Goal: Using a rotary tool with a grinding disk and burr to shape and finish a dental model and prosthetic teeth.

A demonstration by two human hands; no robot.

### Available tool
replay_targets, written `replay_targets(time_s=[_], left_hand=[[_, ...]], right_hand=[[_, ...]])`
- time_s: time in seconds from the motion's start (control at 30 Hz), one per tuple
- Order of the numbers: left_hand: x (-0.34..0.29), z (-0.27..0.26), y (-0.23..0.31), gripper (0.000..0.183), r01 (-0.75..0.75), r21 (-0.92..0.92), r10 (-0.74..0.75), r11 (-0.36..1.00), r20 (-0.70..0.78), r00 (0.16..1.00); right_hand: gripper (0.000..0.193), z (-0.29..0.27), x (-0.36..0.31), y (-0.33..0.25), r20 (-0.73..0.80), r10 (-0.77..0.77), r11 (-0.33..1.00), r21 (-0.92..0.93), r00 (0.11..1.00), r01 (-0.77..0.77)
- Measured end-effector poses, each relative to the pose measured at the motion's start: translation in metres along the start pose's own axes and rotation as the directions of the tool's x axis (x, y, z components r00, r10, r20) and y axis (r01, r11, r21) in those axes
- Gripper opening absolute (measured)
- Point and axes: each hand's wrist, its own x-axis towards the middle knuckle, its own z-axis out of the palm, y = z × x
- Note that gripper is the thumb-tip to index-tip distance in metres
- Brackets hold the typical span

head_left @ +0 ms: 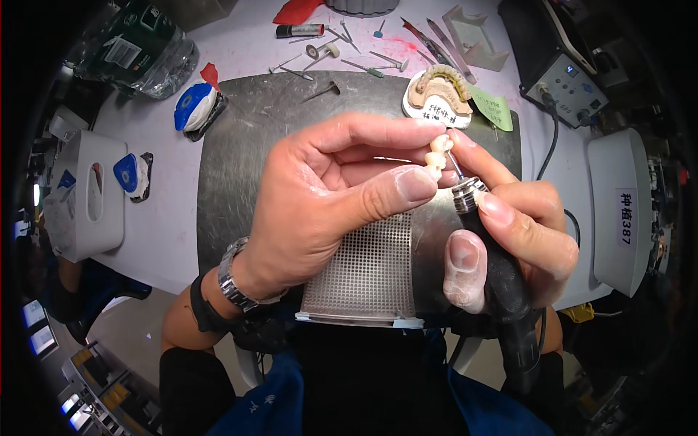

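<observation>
Between the thumb and fingers of my left hand [320, 196] is a small cream-coloured dental bridge [437, 155], shaped like a few joined teeth. My right hand [520, 225] wraps round a black dental handpiece [502, 280] with a ribbed metal collar. A thin bur [456, 164] sticks out of the collar, its tip at or very near the bridge; whether they touch I cannot tell. My right index fingertip is beside the bridge, close to the left fingertips. White dust coats my fingers. Just beyond the hands stands a plaster dental model [436, 102] carrying a row of teeth.
Below my hands lies a perforated metal grille [363, 272] in a steel plate [240, 160]. Several loose burs and polishing wheels [313, 52] lie at the back. A control box [563, 83] stands back right, white bins [91, 196] at the sides, a large plastic bottle [138, 54] back left.
</observation>
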Motion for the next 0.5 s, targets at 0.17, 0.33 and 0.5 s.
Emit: replay_targets(time_s=[0.17,0.33,0.5], left_hand=[[-0.0010,-0.0019,0.0001,0.036,-0.008,0.013,0.008,1.000,-0.016,1.000],[-0.0008,-0.0022,-0.0008,0.035,-0.018,0.015,0.018,1.000,-0.007,1.000],[-0.0014,-0.0049,-0.0050,0.034,-0.051,0.041,0.052,0.998,-0.005,0.999]], right_hand=[[0.025,0.0023,0.0005,-0.0008,0.004,0.012,1.000,0.003,1.000,-0.012],[0.025,0.0008,0.0002,-0.0028,0.034,0.012,1.000,-0.023,0.999,-0.011],[0.025,0.0020,-0.0011,-0.0033,0.036,0.012,0.999,-0.045,0.999,-0.011]])
